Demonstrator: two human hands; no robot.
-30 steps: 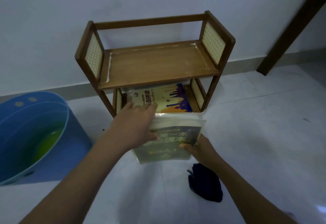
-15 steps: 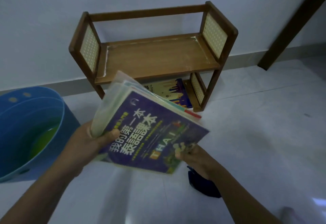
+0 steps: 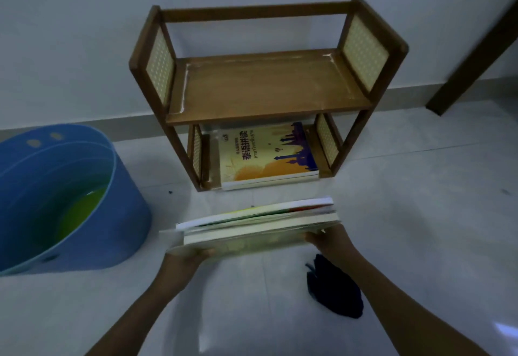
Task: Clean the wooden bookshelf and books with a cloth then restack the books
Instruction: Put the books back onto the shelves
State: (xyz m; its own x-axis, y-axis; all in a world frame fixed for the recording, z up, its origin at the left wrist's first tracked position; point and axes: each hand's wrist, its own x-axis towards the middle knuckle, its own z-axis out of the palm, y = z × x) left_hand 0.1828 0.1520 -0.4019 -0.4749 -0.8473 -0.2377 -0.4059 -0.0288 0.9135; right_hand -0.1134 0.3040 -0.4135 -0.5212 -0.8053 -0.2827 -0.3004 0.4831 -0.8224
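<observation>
Books (image 3: 258,222) stacked flat, pale page-edges, hands gripping

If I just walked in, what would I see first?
Probably the stack of books held flat in the middle, the left hand and right hand each gripping an end. Behind it stands the wooden bookshelf against the wall, with a yellow book lying on its bottom shelf. A big blue tub with greenish liquid sits on the left, and a dark cloth lies on the floor.
</observation>
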